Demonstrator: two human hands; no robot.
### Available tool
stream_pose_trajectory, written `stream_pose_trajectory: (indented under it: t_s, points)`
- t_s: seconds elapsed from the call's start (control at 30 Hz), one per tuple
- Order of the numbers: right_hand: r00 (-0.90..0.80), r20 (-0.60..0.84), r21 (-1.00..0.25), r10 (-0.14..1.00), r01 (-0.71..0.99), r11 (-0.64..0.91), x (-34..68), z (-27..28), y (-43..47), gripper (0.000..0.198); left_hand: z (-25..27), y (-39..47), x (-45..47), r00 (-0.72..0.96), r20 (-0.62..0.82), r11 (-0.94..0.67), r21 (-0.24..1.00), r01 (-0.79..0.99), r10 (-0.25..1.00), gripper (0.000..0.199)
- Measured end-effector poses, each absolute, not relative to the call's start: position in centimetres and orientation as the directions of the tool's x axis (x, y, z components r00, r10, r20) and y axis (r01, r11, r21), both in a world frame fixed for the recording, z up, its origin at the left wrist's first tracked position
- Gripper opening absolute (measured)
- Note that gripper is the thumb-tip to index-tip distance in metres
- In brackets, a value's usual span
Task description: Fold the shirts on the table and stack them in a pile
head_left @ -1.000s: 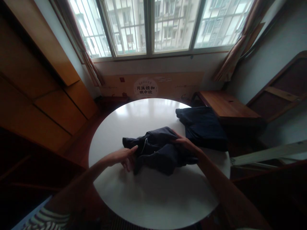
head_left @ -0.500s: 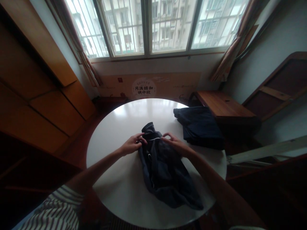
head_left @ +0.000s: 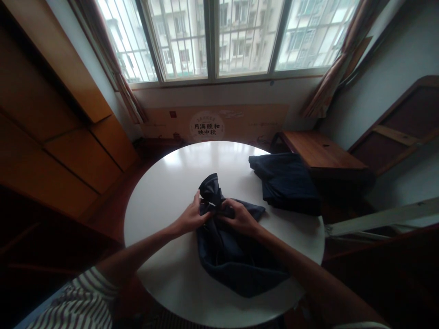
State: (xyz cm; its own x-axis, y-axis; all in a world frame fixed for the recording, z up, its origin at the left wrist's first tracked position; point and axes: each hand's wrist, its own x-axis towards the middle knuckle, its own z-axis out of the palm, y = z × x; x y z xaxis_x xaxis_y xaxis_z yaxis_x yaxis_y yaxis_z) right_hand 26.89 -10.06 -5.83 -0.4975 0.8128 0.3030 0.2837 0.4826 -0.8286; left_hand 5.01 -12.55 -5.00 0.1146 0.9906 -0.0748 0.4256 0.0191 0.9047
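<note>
A dark navy garment with a thin whitish edge or cord lies bunched on the round white table. Its narrow upper end, which looks like a collar, sticks up away from me. My left hand grips the cloth from the left, just below that end, with thumb and fingers on either side. Opposite it, my right hand has its fingers curled into the gathered fabric. The two hands are close together, and some of the cloth between them is hidden by the fingers.
A folded dark navy piece of clothing rests at the table's right edge. Beyond it stands a low wooden table. Wooden cabinets line the left side, and a barred window is ahead.
My right hand has moved left and nearer to my left hand, gathering the cloth inward. The collar end leans more to the left, and the lower part is more bunched.
</note>
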Motion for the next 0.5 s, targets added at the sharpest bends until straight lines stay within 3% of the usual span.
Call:
stream_pose_trajectory:
  t_s: [0.13, 0.2, 0.37, 0.5]
  points:
    - [-0.388, 0.222, -0.936, 0.894, 0.17, 0.307, 28.1, -4.8, -9.2, 0.025, -5.7, -12.2, 4.3, -0.004, -0.188, 0.185, 0.964, 0.191, 0.982, 0.101]
    - [-0.335, 0.163, -0.981, 0.928, 0.049, 0.19, 29.2, -3.8, -8.7, 0.031, -5.6, -11.8, 3.3, -0.079, -0.166, 0.177, 0.969, 0.171, 0.983, 0.088]
    - [-0.256, 0.029, -0.982, 0.966, -0.186, -0.02, 32.7, -1.5, -7.6, 0.039, -2.5, -10.3, -1.3, -0.167, 0.295, -0.226, 0.914, 0.338, 0.941, 0.076]
    - [-0.177, 0.083, -0.99, 0.981, -0.126, 0.061, 35.1, -0.5, -7.4, 0.023, 1.7, -8.8, -5.7, -0.184, 0.546, -0.41, 0.776, 0.48, 0.817, 0.078]
